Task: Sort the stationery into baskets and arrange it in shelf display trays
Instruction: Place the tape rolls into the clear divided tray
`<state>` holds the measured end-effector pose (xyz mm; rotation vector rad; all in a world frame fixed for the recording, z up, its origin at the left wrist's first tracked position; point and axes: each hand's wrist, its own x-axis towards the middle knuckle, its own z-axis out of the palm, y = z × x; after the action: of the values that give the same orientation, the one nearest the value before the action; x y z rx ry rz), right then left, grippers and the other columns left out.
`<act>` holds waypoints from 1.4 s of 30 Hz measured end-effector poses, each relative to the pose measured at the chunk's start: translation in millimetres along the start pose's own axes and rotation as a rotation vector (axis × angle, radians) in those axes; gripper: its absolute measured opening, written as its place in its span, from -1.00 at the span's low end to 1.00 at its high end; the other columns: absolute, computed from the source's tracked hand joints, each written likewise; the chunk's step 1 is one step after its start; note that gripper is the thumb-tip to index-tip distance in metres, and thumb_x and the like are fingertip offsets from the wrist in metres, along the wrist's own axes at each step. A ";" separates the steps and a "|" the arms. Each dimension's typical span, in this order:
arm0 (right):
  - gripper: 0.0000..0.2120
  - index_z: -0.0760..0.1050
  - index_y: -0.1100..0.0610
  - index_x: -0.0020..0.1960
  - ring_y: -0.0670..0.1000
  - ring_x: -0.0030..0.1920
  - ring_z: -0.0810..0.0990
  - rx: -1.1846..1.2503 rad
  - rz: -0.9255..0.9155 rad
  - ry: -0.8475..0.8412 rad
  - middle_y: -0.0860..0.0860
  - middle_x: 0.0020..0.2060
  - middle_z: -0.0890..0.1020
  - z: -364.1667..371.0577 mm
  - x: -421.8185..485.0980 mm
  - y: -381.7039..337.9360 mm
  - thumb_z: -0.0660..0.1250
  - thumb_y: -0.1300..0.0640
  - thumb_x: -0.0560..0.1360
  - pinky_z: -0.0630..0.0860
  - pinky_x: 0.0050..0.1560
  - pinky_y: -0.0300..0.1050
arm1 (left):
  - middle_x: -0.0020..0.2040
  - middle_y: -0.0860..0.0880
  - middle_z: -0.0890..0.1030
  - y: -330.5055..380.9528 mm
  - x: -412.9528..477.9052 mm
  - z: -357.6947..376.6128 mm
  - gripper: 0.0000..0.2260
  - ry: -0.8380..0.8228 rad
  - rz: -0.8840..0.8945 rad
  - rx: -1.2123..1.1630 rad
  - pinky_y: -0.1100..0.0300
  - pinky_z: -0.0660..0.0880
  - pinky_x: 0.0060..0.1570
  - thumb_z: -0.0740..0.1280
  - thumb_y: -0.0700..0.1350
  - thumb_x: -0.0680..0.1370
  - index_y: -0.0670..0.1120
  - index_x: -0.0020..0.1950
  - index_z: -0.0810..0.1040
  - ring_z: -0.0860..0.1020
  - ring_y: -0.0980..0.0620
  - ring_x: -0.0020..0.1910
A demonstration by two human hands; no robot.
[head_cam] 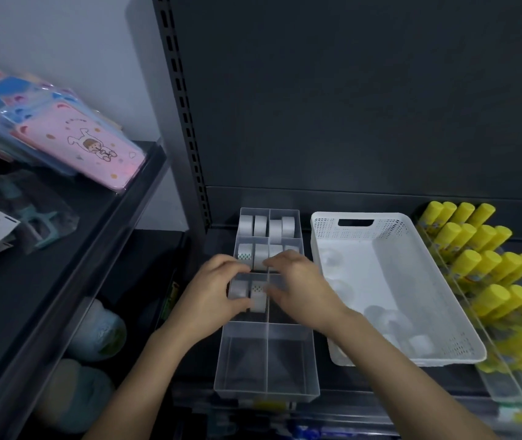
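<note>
A clear divided display tray (267, 360) stands on the dark shelf. Its far compartments hold several white tape rolls (261, 225) set on edge. Both of my hands hover over its third row. My left hand (213, 292) pinches a white tape roll (258, 300) standing in that row's left compartment beside another roll (239, 289). My right hand (301, 285) reaches in from the right, fingers curled over the divider and touching the same roll. To the right, a white perforated basket (444, 281) holds several more tape rolls (418, 344).
A clear tray of yellow glue sticks (488, 271) sits at the far right. On the left, a separate dark shelf (100, 217) carries pink and blue packaged notebooks (88, 141) and other packets. The divided tray's two nearest compartments hold nothing.
</note>
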<state>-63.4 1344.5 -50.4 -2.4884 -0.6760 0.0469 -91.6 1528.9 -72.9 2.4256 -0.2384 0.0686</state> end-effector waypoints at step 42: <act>-0.56 0.29 0.11 0.20 0.24 0.03 0.51 -0.251 0.605 -0.292 0.12 0.09 0.35 -51.5 -80.6 114.6 0.34 0.00 0.41 0.43 -0.08 -0.01 | -0.02 0.26 0.55 110.3 63.9 54.4 -0.64 -0.107 0.124 -0.177 0.35 0.50 -0.10 0.51 -0.03 0.34 0.22 -0.01 0.41 0.54 0.29 -0.02</act>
<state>-72.5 1197.7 -75.5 -2.8712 -0.0098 0.5894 -50.5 1401.6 -36.7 2.2394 -0.4250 -0.0261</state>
